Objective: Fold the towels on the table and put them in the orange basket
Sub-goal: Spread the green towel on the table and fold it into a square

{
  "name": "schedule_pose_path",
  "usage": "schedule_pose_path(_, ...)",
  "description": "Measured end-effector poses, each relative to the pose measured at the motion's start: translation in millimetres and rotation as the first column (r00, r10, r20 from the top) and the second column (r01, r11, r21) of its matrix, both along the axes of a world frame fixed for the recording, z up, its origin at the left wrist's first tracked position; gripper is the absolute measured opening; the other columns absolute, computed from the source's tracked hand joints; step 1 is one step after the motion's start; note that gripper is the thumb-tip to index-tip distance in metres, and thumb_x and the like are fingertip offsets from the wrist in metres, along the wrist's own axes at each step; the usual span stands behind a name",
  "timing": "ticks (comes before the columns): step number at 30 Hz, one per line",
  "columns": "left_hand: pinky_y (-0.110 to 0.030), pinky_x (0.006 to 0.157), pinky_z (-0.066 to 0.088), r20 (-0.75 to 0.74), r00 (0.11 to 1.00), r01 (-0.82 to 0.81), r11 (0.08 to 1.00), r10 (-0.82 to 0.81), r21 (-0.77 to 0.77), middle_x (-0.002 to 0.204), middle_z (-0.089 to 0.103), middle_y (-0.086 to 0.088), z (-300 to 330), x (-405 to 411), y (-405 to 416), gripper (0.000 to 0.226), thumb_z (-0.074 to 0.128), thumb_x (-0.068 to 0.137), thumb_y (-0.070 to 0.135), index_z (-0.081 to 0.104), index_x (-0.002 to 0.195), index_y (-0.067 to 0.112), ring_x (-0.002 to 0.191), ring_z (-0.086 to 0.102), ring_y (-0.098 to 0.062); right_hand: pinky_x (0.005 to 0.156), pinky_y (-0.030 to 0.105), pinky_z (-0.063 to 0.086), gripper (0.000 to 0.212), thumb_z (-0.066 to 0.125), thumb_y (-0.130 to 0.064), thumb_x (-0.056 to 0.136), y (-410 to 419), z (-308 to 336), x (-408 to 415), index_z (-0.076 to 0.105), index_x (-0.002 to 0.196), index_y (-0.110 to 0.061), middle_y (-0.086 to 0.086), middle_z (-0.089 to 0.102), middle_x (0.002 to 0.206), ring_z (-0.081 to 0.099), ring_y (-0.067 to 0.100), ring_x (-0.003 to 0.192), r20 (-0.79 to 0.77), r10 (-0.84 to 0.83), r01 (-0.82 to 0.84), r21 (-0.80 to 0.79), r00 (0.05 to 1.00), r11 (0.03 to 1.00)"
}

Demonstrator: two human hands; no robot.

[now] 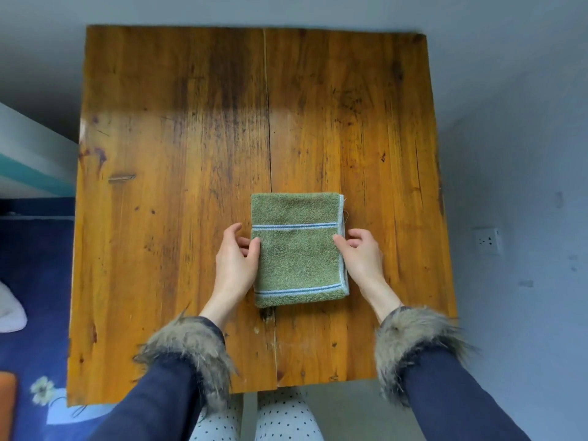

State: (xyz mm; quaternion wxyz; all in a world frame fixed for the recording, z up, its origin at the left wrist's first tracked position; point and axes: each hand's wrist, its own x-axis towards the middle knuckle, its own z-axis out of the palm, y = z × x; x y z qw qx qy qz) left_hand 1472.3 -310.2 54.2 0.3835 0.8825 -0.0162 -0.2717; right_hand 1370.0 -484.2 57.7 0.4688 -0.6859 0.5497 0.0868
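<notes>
So, quick status from my end. One green towel point(297, 249) sits on the worktop point(178, 148), folded down to a compact rectangle, near the front edge and roughly on the centre seam. Its long axis runs away from me, short sides near and far, with blue-white stripes crossing it.

Both hands are on it. Left hand point(237, 261) pinches the left edge, thumb on top and fingers tucked under or beside the fold. Right hand point(361, 254) does the same on the right edge, fingers curled at the hem. Neither is a fist, more a light pinch on the cloth. I can't tell how much fabric is actually caught between the fingers.

What matters next: the towel lies dead between the two hands, equally close to each. An orange thing point(7, 405) peeks in at the bottom left corner, down on the blue floor point(31, 281), and I'm guessing that's the basket, though only a sliver shows. If so, the carry goes left and down, so the left hand is on the nearer side.

Count: one towel, two hands, one possible basket. No other towels visible on the worktop, so this looks like the last one, or the only one.
</notes>
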Motion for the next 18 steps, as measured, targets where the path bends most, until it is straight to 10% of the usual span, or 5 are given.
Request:
schedule_pose_path(8,-0.036,0.086,0.046,-0.222,0.975,0.015,0.996,-0.033,-0.084,0.088,0.053,0.002,1.4,10.7,-0.1,0.06,0.068,0.083,0.025,0.037,0.133,0.017,0.077,0.051,-0.011,0.094,0.048,0.046,0.042,0.062,-0.043,0.084,-12.6,0.8,15.8,0.065,0.072,-0.004,0.014,0.072,0.095,0.066,0.029,0.092,-0.139,0.105,-0.088,0.125,0.985,0.988)
schedule_pose_path(12,-0.041,0.091,0.048,-0.295,0.954,0.025,0.993,-0.058,-0.114,0.09,0.053,-0.001,1.4,10.8,4.8,0.063,0.07,0.081,0.023,0.036,0.134,0.021,0.083,0.055,-0.014,0.064,0.024,0.046,0.035,0.06,-0.032,0.089,-13.4,9.5,17.7,0.065,0.094,0.002,0.009,0.07,0.1,0.064,0.015,0.079,-0.033,0.04,-0.03,0.265,0.999,0.964)
schedule_pose_path(18,-0.043,0.092,0.049,-0.313,0.95,-0.039,0.983,-0.019,-0.177,0.098,0.062,-0.004,0.4,0.3,6.2,0.059,0.066,0.083,0.015,0.037,0.133,0.023,0.089,0.06,-0.015,0.075,0.029,0.052,0.023,0.059,-0.021,0.089,-13.2,11.6,12.3,0.056,0.11,-0.01,0.003,0.063,0.106,0.062,0.014,0.09,0.06,0.058,-0.072,0.271,0.997,0.96)
